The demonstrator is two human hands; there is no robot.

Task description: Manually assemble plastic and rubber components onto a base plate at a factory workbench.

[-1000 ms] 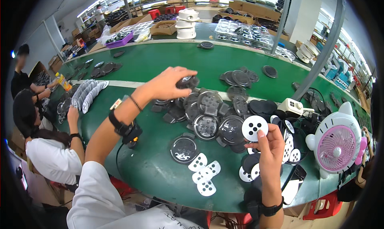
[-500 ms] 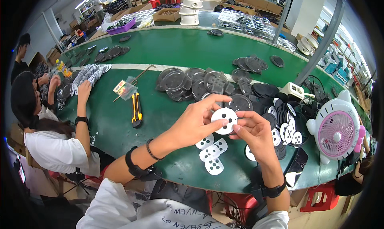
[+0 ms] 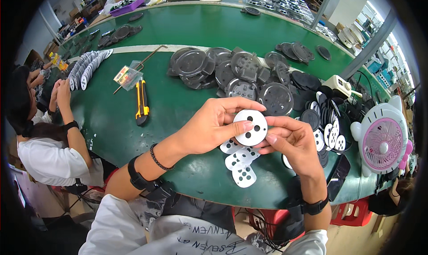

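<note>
Between my two hands, above the green table, a round white disc [image 3: 255, 140] with black spots stands tilted with its face toward me. My left hand [image 3: 211, 126] is closed on its left side, the thumb over the front and the fingers around the back. At the right edge, the bent fingers and thumb of my right hand [image 3: 298, 141] pinch the same disc. Below it, several thin white pieces with holes [image 3: 245, 178] lie overlapping on the table, partly covered by my fingers.
Dark round plastic parts [image 3: 191, 63] are heaped beyond my hands. More white discs [image 3: 332, 134] and black ones pile up at right, near a pink-and-white fan [image 3: 382, 141] and a dark phone [image 3: 339, 171]. A yellow-black utility knife [image 3: 141, 103] lies left; a co-worker [image 3: 53, 157] sits beyond it.
The view has tilted down, so the table sits higher. Both hands still hold the disc, turned slightly. The co-worker's hand has left the row of white discs and met their other hand.
</note>
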